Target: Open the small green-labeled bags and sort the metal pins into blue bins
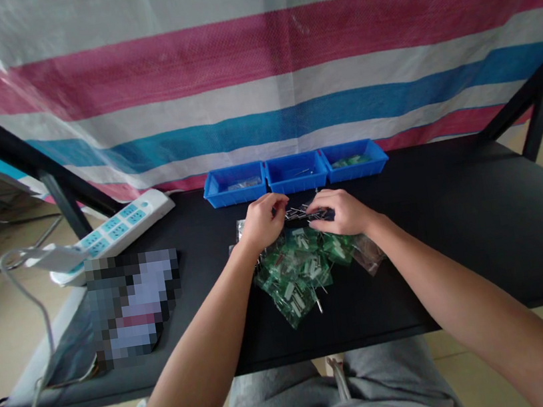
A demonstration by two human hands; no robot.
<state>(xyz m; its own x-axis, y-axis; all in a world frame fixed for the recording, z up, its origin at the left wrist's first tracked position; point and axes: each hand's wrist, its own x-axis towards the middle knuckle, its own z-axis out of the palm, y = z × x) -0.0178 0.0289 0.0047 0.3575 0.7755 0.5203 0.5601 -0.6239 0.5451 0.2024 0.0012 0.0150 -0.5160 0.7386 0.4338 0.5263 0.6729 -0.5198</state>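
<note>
Left hand (262, 221) and right hand (341, 212) cover the back of the heap of small green bags (297, 274); what's inside the bags is too small to make out. Thin metal bits (302, 212) btwn the fingertips: too fine to tell what they are, or whether either hand actually grips one. Contents of the three blue trays (296, 173) unclear, just pale and greenish specks. A flat thing (131, 304) on the table's left is pixelated, can't be read. White cable (32, 372) runs off the bottom edge. Power strip (114, 232) partly behind a white plug.
</note>
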